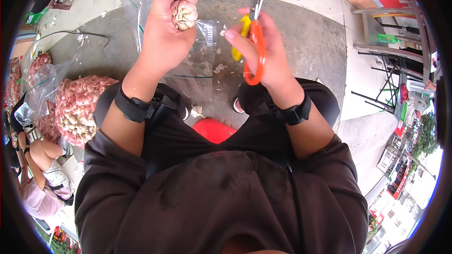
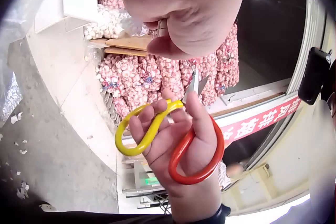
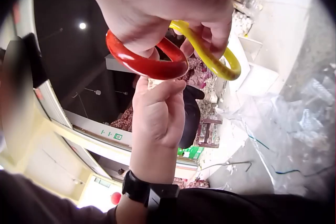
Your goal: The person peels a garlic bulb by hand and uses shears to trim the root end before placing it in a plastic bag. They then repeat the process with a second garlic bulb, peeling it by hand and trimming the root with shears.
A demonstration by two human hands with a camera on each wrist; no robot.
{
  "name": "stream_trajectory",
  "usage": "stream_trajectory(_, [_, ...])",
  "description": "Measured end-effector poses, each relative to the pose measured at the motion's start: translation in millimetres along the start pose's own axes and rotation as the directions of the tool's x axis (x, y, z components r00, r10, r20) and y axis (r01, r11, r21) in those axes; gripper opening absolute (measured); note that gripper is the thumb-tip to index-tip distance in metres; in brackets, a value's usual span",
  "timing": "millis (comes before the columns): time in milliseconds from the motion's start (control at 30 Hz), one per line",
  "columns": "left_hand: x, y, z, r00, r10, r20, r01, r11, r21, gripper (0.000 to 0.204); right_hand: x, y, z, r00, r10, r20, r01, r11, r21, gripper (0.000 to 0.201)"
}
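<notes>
- A pale, papery garlic bulb point(image 1: 184, 15) is held up in the curled fingers of the left hand point(image 1: 165, 33), raised in front of the seated person and well above the grey concrete floor point(image 1: 306, 37).
- The scissors with one orange and one yellow plastic loop handle point(image 1: 252, 42) are gripped by the right hand point(image 1: 261, 49); its fingers are threaded through the loops, and the steel blades point up and away, just beside the bulb but apart from it.
- From the left wrist view the blades look nearly closed, with only a narrow gap at the tips.
- Judged from the scene, the trimming of this bulb is in hand: whether its stalk or roots are already cut cannot be told, as the fist hides most of it.
- White scraps of skin point(image 1: 219, 68) are scattered on the floor below the hands, which suggests that some trimming is done.
- A single loose bulb point(image 1: 197, 111) lies on the floor near the knees.
- A clear plastic bag point(image 1: 136, 4) lies spread on the floor beneath the left hand; what is in it cannot be made out.
- A pink mesh sack point(image 1: 77, 106) packed full of garlic bulbs stands to the left, with further sacks point(image 1: 40, 63) behind it, so much work appears left.
- Part of a red rounded object point(image 1: 214, 129) shows between the legs; what it is cannot be told.
</notes>
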State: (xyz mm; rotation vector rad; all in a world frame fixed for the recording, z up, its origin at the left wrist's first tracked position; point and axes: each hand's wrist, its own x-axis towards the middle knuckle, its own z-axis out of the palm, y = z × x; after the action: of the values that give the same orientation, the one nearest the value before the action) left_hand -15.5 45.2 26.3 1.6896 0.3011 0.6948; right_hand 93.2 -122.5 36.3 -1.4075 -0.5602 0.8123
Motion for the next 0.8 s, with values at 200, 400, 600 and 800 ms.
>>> stream_trajectory(200, [-14.3,-4.7,23.8,0.998,-0.006,0.070,0.004,1.000,0.025,0.051,-2.6,16.9,27.7,0.998,-0.055,-0.039,0.060,0.985,0.162,0.052])
stream_trajectory(400, [-19.4,-7.5,25.7,0.992,-0.028,0.126,0.019,0.997,0.077,0.052,-4.0,7.7,21.2,0.995,0.089,-0.034,-0.077,0.959,0.272,0.048])
stream_trajectory(600, [-19.6,-4.9,29.4,0.994,0.023,0.104,-0.043,0.981,0.190,0.050,-5.0,17.3,19.1,0.996,0.039,-0.076,-0.021,0.975,0.222,0.046])
stream_trajectory(800, [-22.5,-9.5,33.3,0.993,0.067,0.099,-0.088,0.972,0.218,0.049,-7.5,10.6,16.0,0.993,0.089,-0.080,-0.071,0.976,0.205,0.042])
